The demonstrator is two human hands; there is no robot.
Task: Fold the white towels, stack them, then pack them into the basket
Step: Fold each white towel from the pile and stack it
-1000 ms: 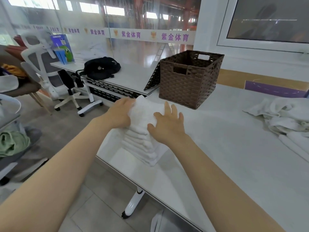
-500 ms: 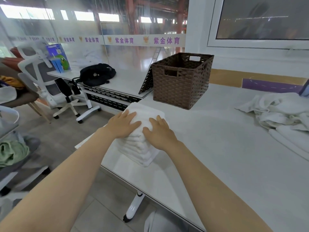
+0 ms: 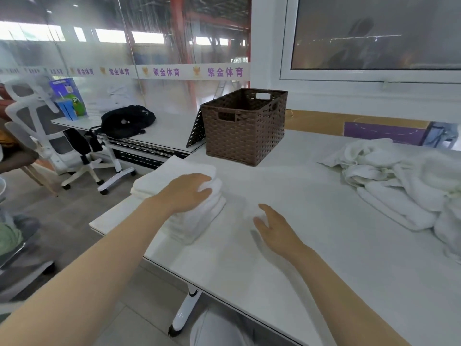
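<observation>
**Stack of folded towels at the tabletop's corner, basket behind it**

White tabletop point(image 3: 311, 245) runs below a window and a glass partition with purple lettering, and the brown woven basket point(image 3: 245, 128) stands on it as the landmark for everything else. Its inside, as far as it shows, holds no towels. In front of the basket and a little to its left, near the tabletop's corner, sits the stack of folded white towels point(image 3: 199, 213), several layers high with its edges roughly lined up. The left hand point(image 3: 185, 193) lies on top of the stack, palm down, fingers gently bent over the far upper edge of the top towel; its grip is loose, pressing rather than pinching. The right hand point(image 3: 272, 228) is in front of the basket, just right of the stack and apart from it, low over the bare tabletop with fingers spread and relaxed; its grip holds nothing. The outline is blurred, so whether it touches the surface cannot be told. Well to the right of the basket lies a heap of unfolded white towels point(image 3: 404, 186), rumpled. Left of the basket, on a second desk, lies a black backpack point(image 3: 127, 121), with a white office chair point(image 3: 40, 131) further left.
</observation>
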